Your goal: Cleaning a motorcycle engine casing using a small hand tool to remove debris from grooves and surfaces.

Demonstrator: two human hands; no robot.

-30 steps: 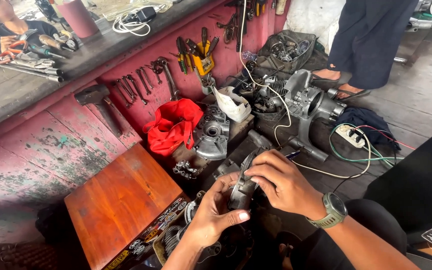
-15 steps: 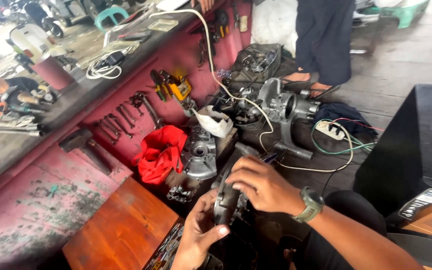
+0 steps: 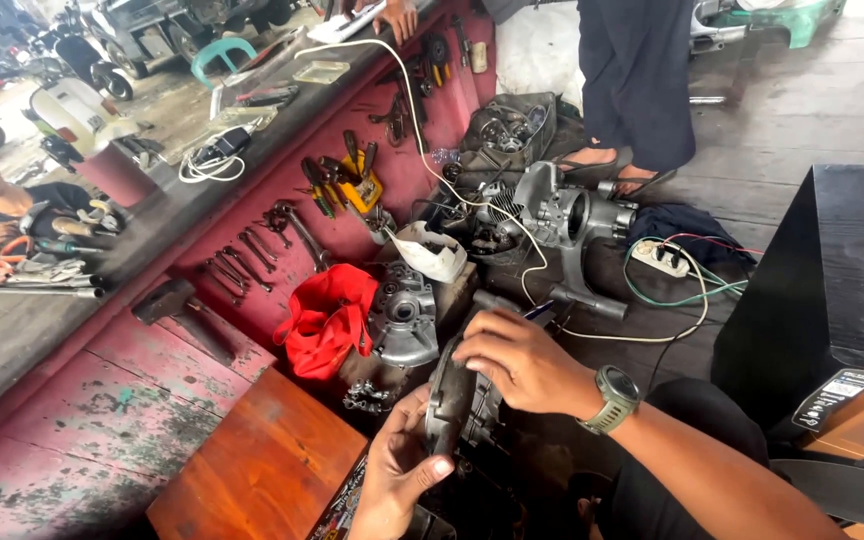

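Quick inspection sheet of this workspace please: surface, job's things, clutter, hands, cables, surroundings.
Surface: worn dark plank floor; wooden board lower left.
Job's things: dark engine cover, held on edge over an engine block.
Clutter: red rag, grey casing, larger engine, wrenches along the red wall.
Hands: left hand grips the cover's lower edge; right hand, with wristwatch, on its top.
Cables: white cable, power strip with green and red wires.
Surroundings: a standing person's legs; black cabinet right.
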